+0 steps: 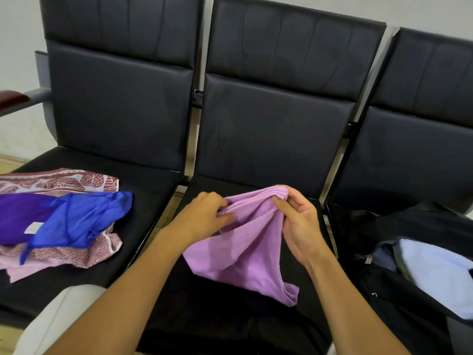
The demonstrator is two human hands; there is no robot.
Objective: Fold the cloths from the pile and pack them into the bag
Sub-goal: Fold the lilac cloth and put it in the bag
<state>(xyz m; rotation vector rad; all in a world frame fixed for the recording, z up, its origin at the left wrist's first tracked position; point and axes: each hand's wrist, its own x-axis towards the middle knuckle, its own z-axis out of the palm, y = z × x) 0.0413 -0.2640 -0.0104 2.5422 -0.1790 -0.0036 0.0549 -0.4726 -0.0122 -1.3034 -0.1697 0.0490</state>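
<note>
A lilac cloth (245, 249) hangs bunched above the middle black seat (230, 316). My left hand (204, 216) grips its gathered edge on the left. My right hand (297, 221) pinches the stacked top edge between thumb and fingers. The lower part of the cloth droops onto the seat. On the left seat lies the pile: a blue sheer cloth (82, 219), a purple cloth (18, 216) and red-and-white patterned cloths (64, 180). On the right seat a black bag (399, 298) stands open with a light blue cloth (440, 275) inside.
Three joined black padded chairs (276, 129) face me, backs against a pale wall. A wooden armrest (12, 97) sticks out at far left. A grey trouser leg (51, 321) shows at the bottom left.
</note>
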